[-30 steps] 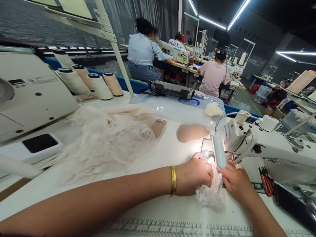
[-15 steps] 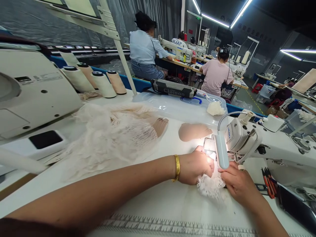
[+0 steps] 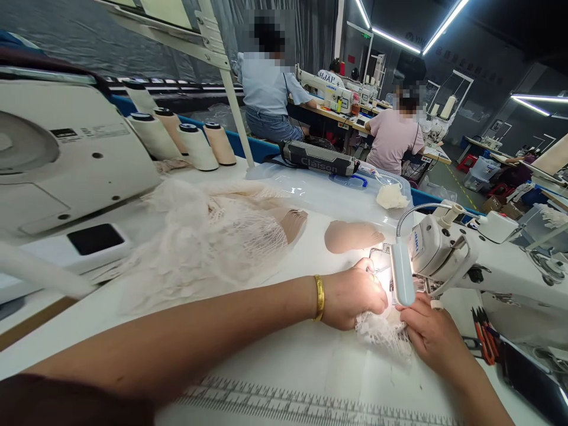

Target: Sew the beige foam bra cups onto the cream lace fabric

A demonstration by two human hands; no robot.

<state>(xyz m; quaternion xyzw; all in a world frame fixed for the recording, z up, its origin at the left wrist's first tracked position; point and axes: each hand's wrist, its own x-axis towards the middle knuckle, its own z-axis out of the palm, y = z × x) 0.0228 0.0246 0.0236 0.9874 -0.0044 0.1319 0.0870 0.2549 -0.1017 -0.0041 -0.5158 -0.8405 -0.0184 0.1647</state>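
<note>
My left hand [image 3: 357, 296], a gold bangle at its wrist, is closed on a piece of white lace [image 3: 382, 332] in front of the sewing machine [image 3: 470, 248]. On the lace's other side, my right hand [image 3: 428, 322] pinches its edge close to the needle area. A lit lamp [image 3: 403, 272] on a bent neck hides the needle and part of the fabric. Beyond my left hand lies a beige fabric piece [image 3: 352, 235]. A heap of cream lace [image 3: 213, 236] spreads over the table to the left.
Thread cones [image 3: 197, 148] stand at the back left beside another machine [image 3: 66, 154]. A clear plastic lid [image 3: 310, 183] carries a black Claison case [image 3: 317, 158]. Red-handled snips [image 3: 484, 337] and a dark phone-like slab [image 3: 532, 378] lie right. A ruler scale [image 3: 310, 405] runs along the front. People sit sewing beyond.
The view has shifted slightly, moving the scene a little to the right. Both hands keep their hold, and the lace between them hangs a bit differently.
</note>
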